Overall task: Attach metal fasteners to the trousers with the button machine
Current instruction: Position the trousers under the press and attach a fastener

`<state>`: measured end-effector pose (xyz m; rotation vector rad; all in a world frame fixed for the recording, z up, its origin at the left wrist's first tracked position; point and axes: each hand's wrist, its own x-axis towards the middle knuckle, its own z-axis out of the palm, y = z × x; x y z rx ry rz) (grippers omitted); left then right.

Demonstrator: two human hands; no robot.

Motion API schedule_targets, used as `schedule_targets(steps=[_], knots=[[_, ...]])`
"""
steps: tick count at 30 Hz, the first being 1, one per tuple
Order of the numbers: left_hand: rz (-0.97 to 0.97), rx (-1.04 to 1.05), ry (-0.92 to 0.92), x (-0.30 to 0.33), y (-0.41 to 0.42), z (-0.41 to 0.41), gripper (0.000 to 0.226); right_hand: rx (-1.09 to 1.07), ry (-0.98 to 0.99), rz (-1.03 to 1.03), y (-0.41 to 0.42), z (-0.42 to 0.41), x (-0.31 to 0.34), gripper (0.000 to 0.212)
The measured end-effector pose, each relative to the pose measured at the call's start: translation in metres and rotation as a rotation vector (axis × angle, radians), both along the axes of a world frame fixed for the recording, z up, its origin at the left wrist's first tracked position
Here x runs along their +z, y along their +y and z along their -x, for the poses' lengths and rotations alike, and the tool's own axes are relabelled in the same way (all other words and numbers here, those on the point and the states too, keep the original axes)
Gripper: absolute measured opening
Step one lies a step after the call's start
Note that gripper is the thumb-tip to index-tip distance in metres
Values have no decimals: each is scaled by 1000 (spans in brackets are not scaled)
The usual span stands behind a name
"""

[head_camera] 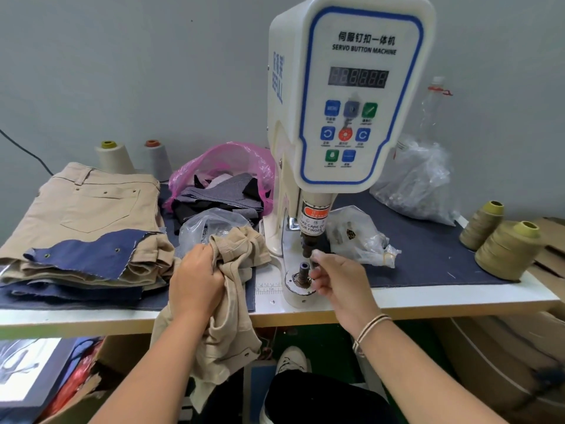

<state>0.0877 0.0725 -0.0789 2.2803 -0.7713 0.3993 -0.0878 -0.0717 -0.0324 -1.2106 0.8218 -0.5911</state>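
The white servo button machine (351, 96) with its blue-edged control panel stands at the middle of the white counter (428, 298), and nothing lies between its dies yet. The left hand (195, 280) has its grip clamped on a bunched-up pair of beige cotton trousers (235, 264), held just left of the machine's round base, with most of the cloth hanging over the counter edge toward the person's lap. The right hand (336, 280) is at the small dark lower die post (303, 270), fingers curled together as if pinching something small at the upper punch (307, 246) — whether a metal fastener sits in that pinch is too small to tell.

Judging from this, the step in hand is loading a fastener part into the machine; the trousers have not yet been laid over the post, so the pressing for this spot is still to come. One dark stud-like dot shows low on the hanging cloth, which may be a fastener already set, though I cannot be sure.

To the left, a folded stack of beige trousers (91, 203) lies with a dark blue denim scrap (91, 252) carrying metal eyelets on top — probably finished or test pieces. Clear plastic bags of small metal parts (357, 237) sit just right of the machine.
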Motion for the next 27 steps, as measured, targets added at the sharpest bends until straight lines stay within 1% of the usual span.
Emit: schedule_targets(steps=[6, 10, 15, 22, 24, 27], knots=[[1, 1, 0, 0, 0, 0, 21, 0, -104, -278, 13, -7, 3, 16], [1, 3, 11, 0, 0, 0, 15, 24, -162, -379, 12, -6, 1, 20], [-6, -3, 19, 0, 1, 0, 15, 41, -214, -536, 15, -8, 4, 19], [2, 2, 18, 1, 0, 1, 16, 47, -304, -748, 16, -2, 8, 24], [14, -2, 10, 1, 0, 2, 20, 34, -319, -783, 16, -1, 10, 22], [23, -2, -4, 1, 1, 2, 21, 21, -310, -760, 16, -1, 12, 21]])
